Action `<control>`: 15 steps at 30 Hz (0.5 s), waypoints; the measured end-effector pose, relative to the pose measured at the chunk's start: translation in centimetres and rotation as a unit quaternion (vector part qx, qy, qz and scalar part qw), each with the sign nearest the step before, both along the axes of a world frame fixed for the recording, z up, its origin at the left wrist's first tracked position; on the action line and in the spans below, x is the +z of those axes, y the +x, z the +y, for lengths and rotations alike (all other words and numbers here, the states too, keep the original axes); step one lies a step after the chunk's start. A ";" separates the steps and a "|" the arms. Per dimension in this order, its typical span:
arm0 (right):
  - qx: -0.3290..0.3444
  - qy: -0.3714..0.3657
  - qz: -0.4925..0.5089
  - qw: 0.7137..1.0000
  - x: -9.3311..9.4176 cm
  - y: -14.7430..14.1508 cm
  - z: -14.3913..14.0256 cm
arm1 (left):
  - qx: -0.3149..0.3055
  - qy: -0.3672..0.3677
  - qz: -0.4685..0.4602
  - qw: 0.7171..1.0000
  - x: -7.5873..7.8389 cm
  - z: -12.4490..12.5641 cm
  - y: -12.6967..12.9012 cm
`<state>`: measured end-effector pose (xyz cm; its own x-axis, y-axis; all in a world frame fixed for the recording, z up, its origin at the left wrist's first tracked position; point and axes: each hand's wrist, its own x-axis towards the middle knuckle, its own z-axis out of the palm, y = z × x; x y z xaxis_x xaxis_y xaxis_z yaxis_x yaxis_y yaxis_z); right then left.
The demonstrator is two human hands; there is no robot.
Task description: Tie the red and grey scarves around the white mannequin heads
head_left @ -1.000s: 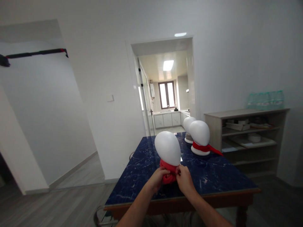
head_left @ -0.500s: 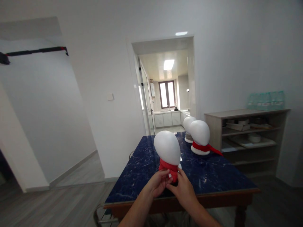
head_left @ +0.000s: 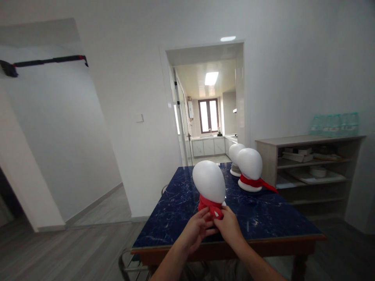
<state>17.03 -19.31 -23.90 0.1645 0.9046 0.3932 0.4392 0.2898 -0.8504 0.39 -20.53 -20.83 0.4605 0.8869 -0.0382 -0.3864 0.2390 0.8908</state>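
Note:
A white egg-shaped mannequin head stands near the front of the table, with a red scarf wound round its neck. At the front of the neck, my left hand has its fingers bent against the scarf from the left, somewhat spread. My right hand pinches the scarf's cloth from the right, thumb and fingers together. Between the two hands a small white patch shows on the red cloth. The neck's base is mostly hidden by my hands.
Farther back on the blue marbled table stand a second white head with a red scarf trailing right, and another white head behind it. A shelf unit with bottles on top is at right.
My left fingers have spread and shifted on the scarf, and my right hand has moved slightly up. The white patch now shows farther right. The view has shifted a little.

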 end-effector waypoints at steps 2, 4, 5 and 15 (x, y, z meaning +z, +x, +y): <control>0.033 -0.025 0.050 0.998 -0.1 0.2 0.4 | 0.037 0.027 0.048 0.998 -0.3 0.5 0.0; 0.070 -0.087 0.134 0.985 -0.1 0.4 0.6 | 0.067 0.053 0.096 0.992 -0.7 1.3 -0.1; 0.092 -0.122 0.186 0.971 0.0 0.5 0.5 | 0.078 0.057 0.111 0.989 -1.0 1.7 -0.2; 0.238 -0.200 0.303 0.901 2.0 3.3 -0.1 | 0.088 0.069 0.159 0.981 -2.3 4.0 -1.0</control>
